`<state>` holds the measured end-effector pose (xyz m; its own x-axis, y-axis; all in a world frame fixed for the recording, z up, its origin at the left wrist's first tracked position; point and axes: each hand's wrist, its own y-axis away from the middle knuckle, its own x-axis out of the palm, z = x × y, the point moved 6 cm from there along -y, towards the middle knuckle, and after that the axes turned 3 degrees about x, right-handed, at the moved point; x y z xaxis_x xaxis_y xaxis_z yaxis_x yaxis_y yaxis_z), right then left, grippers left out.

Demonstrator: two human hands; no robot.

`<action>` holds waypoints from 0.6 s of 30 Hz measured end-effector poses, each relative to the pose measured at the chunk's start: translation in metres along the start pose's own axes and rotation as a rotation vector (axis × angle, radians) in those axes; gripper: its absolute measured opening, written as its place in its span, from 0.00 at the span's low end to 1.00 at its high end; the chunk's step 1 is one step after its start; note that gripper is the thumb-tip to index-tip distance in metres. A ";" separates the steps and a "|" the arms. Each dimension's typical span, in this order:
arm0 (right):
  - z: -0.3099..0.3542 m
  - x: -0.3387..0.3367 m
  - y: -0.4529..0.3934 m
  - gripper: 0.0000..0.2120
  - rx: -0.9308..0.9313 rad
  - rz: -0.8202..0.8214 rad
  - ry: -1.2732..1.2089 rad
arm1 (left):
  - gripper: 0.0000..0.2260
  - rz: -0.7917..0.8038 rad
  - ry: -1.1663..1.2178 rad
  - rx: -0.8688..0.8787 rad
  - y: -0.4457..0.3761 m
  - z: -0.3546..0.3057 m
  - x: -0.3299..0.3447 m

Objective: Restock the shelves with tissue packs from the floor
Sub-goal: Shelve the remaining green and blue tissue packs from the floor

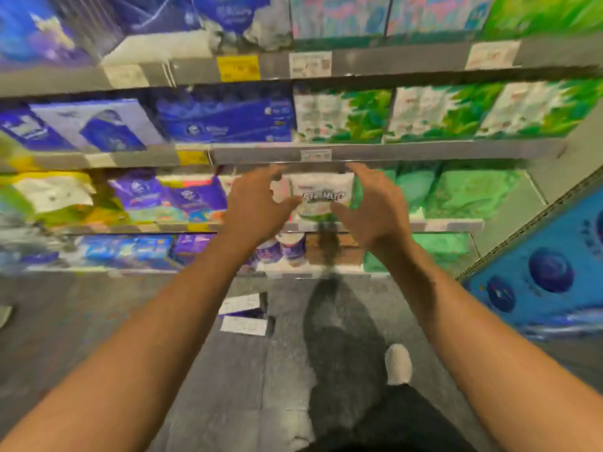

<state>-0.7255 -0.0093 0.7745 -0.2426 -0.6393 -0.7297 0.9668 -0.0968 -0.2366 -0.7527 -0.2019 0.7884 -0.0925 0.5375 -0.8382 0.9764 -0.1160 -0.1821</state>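
Shelf (385,151), one tissue pack (321,194), two hands (257,207)

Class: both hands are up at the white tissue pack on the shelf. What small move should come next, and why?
Probably draw both hands back. The white pack already sits on the shelf, and the left hand and right hand flank it with fingers spread, apparently not gripping.
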 end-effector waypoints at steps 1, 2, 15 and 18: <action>0.001 0.016 0.010 0.30 0.033 0.014 -0.033 | 0.25 0.033 0.012 -0.031 0.010 0.017 0.004; -0.001 0.030 0.018 0.30 0.056 0.022 -0.060 | 0.25 0.058 0.025 -0.047 0.018 0.032 0.010; -0.011 0.228 0.015 0.27 0.163 0.371 -0.093 | 0.19 0.210 0.129 -0.298 0.046 0.192 0.089; 0.005 0.293 0.018 0.27 0.207 0.433 -0.120 | 0.19 0.235 0.119 -0.376 0.057 0.252 0.100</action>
<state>-0.7789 -0.2019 0.5596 0.1839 -0.7363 -0.6512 0.9754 0.0550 0.2133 -0.7550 -0.3656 0.5649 0.1419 0.6279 -0.7653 0.9731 0.0531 0.2241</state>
